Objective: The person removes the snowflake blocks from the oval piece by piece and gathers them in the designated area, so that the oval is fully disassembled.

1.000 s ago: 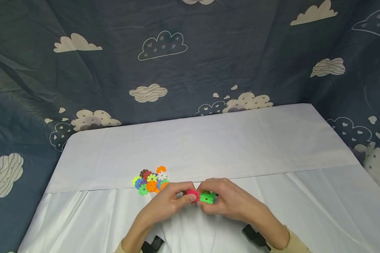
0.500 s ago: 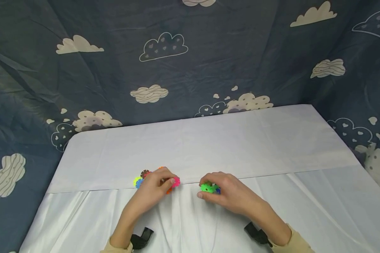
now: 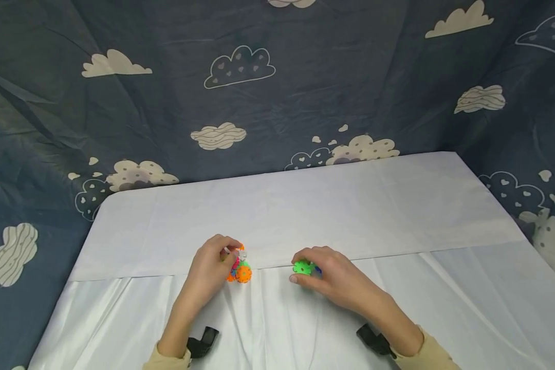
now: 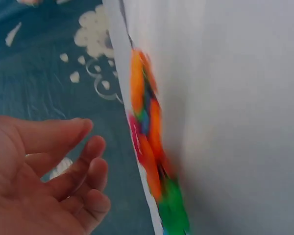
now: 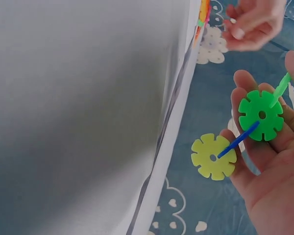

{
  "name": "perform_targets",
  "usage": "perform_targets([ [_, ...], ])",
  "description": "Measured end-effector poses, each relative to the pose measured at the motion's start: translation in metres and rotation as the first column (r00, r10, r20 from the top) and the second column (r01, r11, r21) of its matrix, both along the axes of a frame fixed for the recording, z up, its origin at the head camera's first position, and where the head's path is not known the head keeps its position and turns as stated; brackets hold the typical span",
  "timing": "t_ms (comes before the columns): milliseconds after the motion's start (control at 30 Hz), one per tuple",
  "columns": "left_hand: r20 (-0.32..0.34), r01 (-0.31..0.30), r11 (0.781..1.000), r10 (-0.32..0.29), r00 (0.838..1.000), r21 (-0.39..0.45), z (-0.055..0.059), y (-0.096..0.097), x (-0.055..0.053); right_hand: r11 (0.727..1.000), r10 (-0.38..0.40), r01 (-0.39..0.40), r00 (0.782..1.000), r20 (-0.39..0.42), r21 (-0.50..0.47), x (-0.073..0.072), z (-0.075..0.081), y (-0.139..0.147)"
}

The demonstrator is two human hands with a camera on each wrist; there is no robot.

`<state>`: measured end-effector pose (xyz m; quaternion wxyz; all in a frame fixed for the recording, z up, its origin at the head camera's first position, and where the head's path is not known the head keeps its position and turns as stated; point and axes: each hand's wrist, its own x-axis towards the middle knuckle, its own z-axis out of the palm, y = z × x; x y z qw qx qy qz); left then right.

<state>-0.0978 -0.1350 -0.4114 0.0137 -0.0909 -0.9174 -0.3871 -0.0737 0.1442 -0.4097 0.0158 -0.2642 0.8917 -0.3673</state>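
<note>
In the head view my right hand (image 3: 335, 280) holds a short chain of slotted plastic discs, with a green disc (image 3: 302, 267) showing between thumb and fingers. The right wrist view shows the links: a bright green disc (image 5: 261, 115), a blue disc (image 5: 238, 140) edge-on, a yellow disc (image 5: 213, 157) at the end, and another green disc (image 5: 281, 89) edge-on near the thumb. My left hand (image 3: 208, 267) is over a pile of mixed discs and hides part of it. In the left wrist view its loosely bent fingers (image 4: 95, 147) hold nothing, apart from the pile.
Orange discs (image 3: 243, 274) and a white disc (image 3: 242, 255) show at the pile's right side. White cloth covers the table (image 3: 351, 205). A dark curtain (image 3: 305, 92) with cloud prints hangs behind it. Black straps (image 3: 374, 340) are at the wrists.
My left hand has moved away from the right hand, leftward to the pile, and let go of the pink disc there. The right hand keeps the chain and has shifted slightly up.
</note>
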Motion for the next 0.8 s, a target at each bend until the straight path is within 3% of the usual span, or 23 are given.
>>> perform_targets([
  [100,0.005,0.055,0.996,-0.056,0.998,0.067,0.004,0.015,0.007,1.000,0.009,-0.009,1.000,-0.028,-0.004,0.000,-0.001,-0.002],
  [167,0.047,0.111,0.986,-0.117,0.992,0.122,0.005,0.026,0.012,1.000,0.019,-0.019,0.998,-0.055,-0.007,0.000,-0.002,-0.004],
  [233,0.112,0.164,0.970,-0.186,0.976,0.179,0.004,0.036,0.016,1.000,0.022,-0.022,0.997,-0.075,-0.006,0.001,-0.001,-0.006],
  [333,0.217,0.207,0.933,-0.277,0.936,0.295,-0.001,0.048,0.020,1.000,0.027,-0.027,0.995,-0.099,-0.005,0.002,-0.002,-0.009],
  [600,0.353,0.177,0.802,-0.434,0.829,0.570,-0.006,0.063,0.027,0.999,0.050,-0.046,0.978,-0.202,0.025,0.008,-0.003,-0.017],
  [700,0.375,0.150,0.779,-0.449,0.811,0.609,-0.005,0.063,0.027,0.998,0.061,-0.051,0.968,-0.242,0.047,0.008,-0.003,-0.018],
  [800,0.394,0.118,0.778,-0.435,0.810,0.616,-0.004,0.061,0.027,0.996,0.062,-0.047,0.971,-0.230,0.070,0.008,-0.003,-0.014],
])
